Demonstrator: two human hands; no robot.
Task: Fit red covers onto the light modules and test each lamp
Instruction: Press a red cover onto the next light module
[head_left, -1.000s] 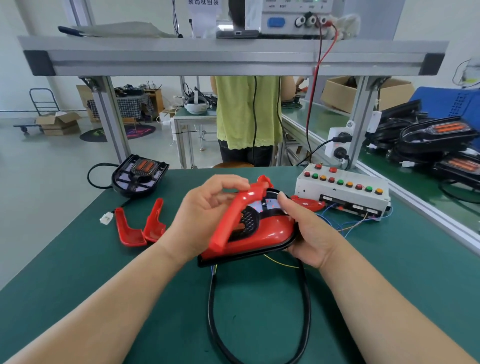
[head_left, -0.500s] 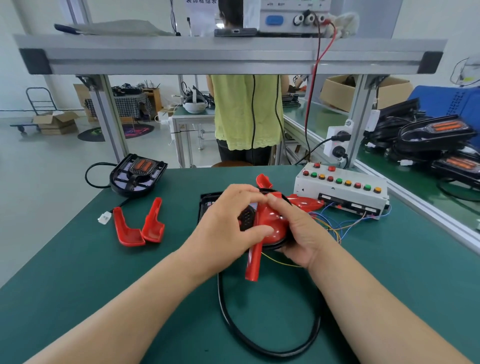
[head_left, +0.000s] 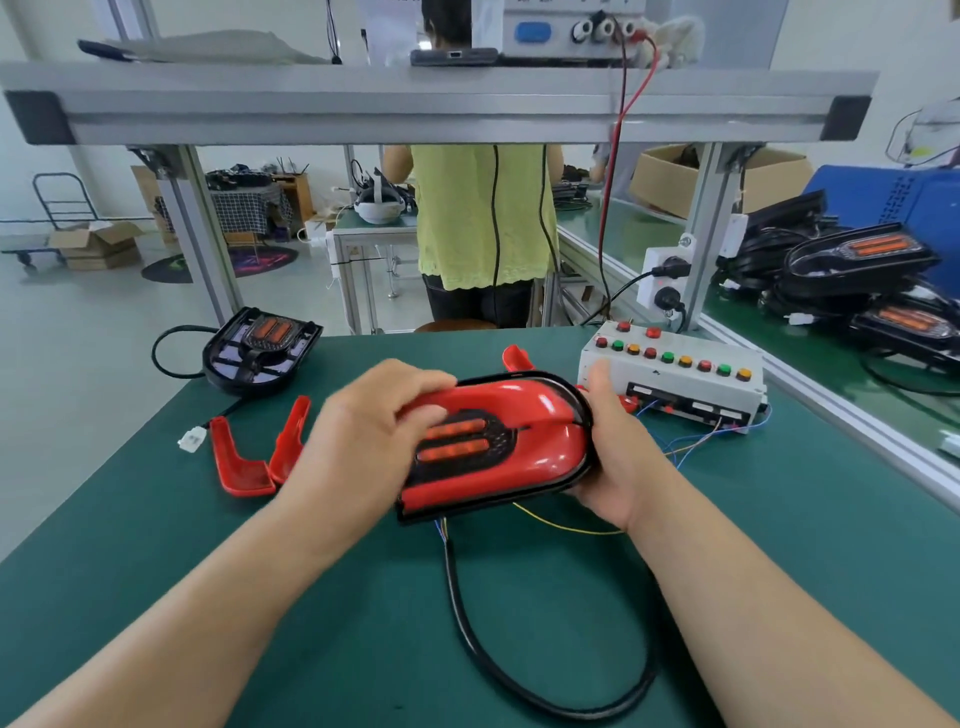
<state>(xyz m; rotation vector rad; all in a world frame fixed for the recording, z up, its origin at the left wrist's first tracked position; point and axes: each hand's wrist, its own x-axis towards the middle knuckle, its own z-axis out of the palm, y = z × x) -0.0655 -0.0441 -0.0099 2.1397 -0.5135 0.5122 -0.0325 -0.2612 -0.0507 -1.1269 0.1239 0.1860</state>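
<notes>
Light module: the light module (head_left: 457, 506) is held just above the middle of the worktop (head_left: 779, 545), tilted toward the wearer, with its black rim showing along the near side.
Red cover: the red cover (head_left: 519, 415) lies over the module and the orange lens shows through its opening. Whether every edge is seated cannot be told.
Left hand: the left hand (head_left: 363, 441) grips the cover's left end, fingers curled over the top and thumb pressing beside the lens.
Right hand: the right hand (head_left: 618, 467) cups the rounded right end with the thumb up. The fingers underneath are hidden.
Uneven press: force at one end likely leaves the other edge proud or strains a clip.
Pinched leads: the thin wires (head_left: 566, 526) leave under the near rim, and a trapped one could fail the lamp test.
Cable drag: the black cable (head_left: 454, 582) loops toward the near edge, where a forearm may snag it and twist the module.
Test box: the test box (head_left: 675, 374) sits near the far right corner, just beyond the right thumb, so a swing could knock its buttons.
Spare covers: the spare covers (head_left: 244, 473) lie toward the left edge near the left wrist and could be swept off.
</notes>
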